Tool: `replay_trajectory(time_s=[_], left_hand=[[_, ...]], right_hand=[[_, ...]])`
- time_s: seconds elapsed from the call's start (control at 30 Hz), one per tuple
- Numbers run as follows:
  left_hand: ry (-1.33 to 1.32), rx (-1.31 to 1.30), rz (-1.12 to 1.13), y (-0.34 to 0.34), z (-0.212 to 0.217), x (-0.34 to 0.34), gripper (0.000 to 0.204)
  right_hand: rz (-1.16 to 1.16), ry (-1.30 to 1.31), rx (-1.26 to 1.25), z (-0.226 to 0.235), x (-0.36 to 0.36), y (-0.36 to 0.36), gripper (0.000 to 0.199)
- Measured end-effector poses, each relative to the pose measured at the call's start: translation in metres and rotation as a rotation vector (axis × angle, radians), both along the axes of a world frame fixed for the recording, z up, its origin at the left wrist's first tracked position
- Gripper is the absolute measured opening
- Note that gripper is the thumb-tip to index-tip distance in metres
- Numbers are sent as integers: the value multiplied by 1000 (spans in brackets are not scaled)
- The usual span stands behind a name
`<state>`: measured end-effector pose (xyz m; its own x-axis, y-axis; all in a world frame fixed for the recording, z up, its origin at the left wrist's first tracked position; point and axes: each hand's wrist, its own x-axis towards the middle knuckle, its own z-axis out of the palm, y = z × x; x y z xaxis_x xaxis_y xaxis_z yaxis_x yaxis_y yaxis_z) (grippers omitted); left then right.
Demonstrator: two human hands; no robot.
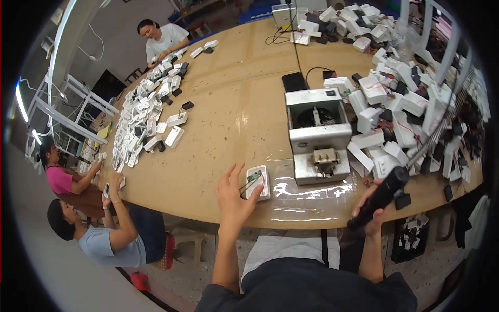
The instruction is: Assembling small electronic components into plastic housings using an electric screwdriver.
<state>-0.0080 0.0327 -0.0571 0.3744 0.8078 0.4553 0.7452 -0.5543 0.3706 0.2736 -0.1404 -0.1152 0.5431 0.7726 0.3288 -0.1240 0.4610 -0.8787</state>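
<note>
Left hand point(234, 200) spread open beside white casing point(258, 182), right hand point(375, 208) clamped on black driver point(382, 196), grey machine point(318, 134) between, white casings point(400, 99) heaped right on table point(228, 130).

We see a tan wooden desk point(234, 119), a white casing point(258, 182) showing a green board, a black tool point(382, 195), a grey-white machine point(318, 135) and heaped white casings point(400, 99).

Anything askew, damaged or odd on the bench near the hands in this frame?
Nothing looks damaged. The small white case by the left hand lies open with its circuit board and wires exposed. The right hand grips a black power screwdriver. White housings are heaped loosely on the right.
</note>
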Motion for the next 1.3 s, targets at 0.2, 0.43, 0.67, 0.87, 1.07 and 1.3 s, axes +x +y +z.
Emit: replay_trajectory(time_s=[0.2,0.43,0.67,0.87,1.07,1.3], left_hand=[[-333,-273,-123,3,-18,-17,25],[-347,-492,-174,9,-10,-5,24],[-301,-231,-265,39,-20,-7,20],[-224,-306,-374,47,-25,-13,19],[-337,-265,-467,56,-40,-11,21],[-225,-383,-519,58,-21,-8,24]], right_hand=[[-145,183,80,-1,2,-5,70],[-16,71,167,-7,6,3,62],[43,-82,57,-6,-1,-4,63],[11,-10,126,-8,6,-4,58],[-8,59,185,-15,12,0,49],[64,15,123,44,-7,6,50]])
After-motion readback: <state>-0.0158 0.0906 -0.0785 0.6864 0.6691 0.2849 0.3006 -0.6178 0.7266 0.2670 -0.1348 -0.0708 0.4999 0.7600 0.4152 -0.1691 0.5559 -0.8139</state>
